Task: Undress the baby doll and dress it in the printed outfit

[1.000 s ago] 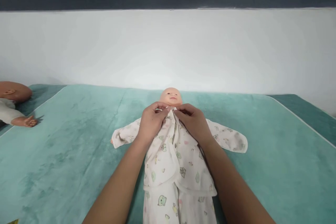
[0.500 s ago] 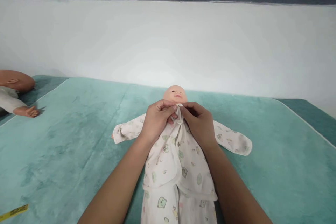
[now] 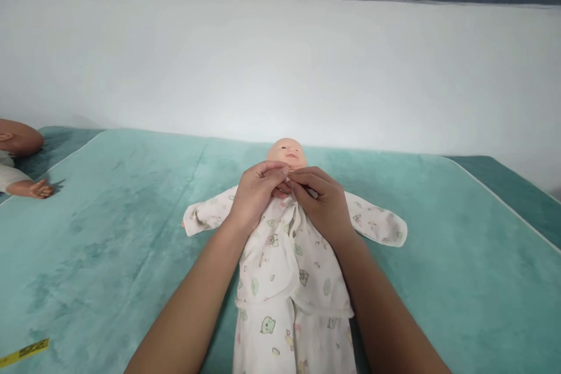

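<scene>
A baby doll [image 3: 287, 153] lies on its back on a teal mat [image 3: 109, 234], head away from me. It wears a white printed top [image 3: 284, 257] with sleeves spread out to both sides, and matching trousers [image 3: 280, 339]. My left hand [image 3: 254, 196] and my right hand [image 3: 322, 201] meet at the collar just under the doll's chin. Both pinch the two front edges of the top together there, fingers curled on the cloth.
A second doll [image 3: 17, 158] lies at the far left edge of the mat, partly out of frame. A white wall [image 3: 280, 70] rises right behind the mat. A yellow tape strip [image 3: 24, 352] shows at the lower left.
My fingertips have closed in on the collar and drawn its two edges together under the chin. The view has shifted slightly; the doll stays in place.
</scene>
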Action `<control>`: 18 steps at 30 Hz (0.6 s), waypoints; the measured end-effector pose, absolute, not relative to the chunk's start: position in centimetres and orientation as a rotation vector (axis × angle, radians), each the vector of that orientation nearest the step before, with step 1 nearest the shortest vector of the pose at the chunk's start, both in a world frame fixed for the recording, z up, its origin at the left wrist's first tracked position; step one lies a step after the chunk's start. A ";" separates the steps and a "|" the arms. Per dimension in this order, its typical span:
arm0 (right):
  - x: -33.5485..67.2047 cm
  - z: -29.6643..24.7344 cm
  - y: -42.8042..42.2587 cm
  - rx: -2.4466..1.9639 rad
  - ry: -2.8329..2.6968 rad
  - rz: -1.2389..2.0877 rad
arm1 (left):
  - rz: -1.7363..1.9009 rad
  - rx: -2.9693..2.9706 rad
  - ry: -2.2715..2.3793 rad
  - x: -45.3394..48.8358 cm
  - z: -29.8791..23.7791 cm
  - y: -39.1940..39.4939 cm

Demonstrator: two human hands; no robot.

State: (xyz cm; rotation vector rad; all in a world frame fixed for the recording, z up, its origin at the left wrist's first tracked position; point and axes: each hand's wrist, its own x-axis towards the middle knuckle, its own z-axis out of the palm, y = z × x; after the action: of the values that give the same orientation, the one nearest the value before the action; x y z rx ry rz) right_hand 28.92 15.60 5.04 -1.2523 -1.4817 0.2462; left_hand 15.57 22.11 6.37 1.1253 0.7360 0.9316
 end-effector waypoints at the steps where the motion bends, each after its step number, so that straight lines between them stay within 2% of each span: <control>1: 28.9 5.0 15.3 -1.252 -1.520 0.227 | 0.929 1.127 0.744 15.6 6.4 22.1; 11: 28.4 4.7 13.1 -1.353 -1.663 0.193 | 0.824 1.209 0.768 15.7 6.8 22.1; 18: 28.8 4.3 13.4 -1.339 -1.347 0.377 | 0.880 1.151 0.704 15.6 6.2 22.5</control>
State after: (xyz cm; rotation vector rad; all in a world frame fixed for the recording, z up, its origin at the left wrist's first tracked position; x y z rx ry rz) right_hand 28.82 13.41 4.31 -1.3386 -1.3469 0.3767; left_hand 15.60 22.49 6.22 1.1509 0.7038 0.8802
